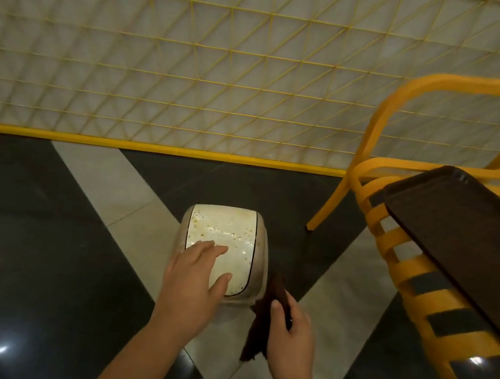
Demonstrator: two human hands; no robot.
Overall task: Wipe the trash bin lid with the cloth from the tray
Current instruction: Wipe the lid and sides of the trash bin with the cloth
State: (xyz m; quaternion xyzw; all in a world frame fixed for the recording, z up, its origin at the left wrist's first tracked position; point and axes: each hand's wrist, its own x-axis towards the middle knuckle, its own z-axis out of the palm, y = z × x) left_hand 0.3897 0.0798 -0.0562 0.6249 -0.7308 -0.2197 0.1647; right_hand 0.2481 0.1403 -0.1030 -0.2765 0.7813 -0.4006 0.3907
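Looking down at a small trash bin [257,274] sitting on the floor [29,205], which is dark glossy tile with pale diagonal stripes crossing right under it. Its lid is shut, so whatever's inside is hidden. The trash bin lid [224,240] is a cream, rounded-square panel with a thin dark line running down its right edge, and it's pretty grubby: yellowish-brown specks scattered over the far half and a shiny wet-looking streak across the middle. No logo or writing on it that I can make out.

The left hand [192,281] lies flat on the near-left part of the lid, fingers spread and loosely extended, not gripping anything (just resting there). The right hand [292,332] sits just to the right of the bin, near its front corner, fingers closed around a dark brown cloth [261,324]. The cloth is bunched in the grip, one end poking up beside the bin's right side and the other dangling down below the hand. It's beside the bin, not on the lid.

Off to the right, a dark brown tray [462,234] rests across the seat of a yellow slatted chair [398,276], and the part of it in view has nothing on it. Behind everything runs a yellow wire-grid fence [195,67] with a whitish wall behind it.
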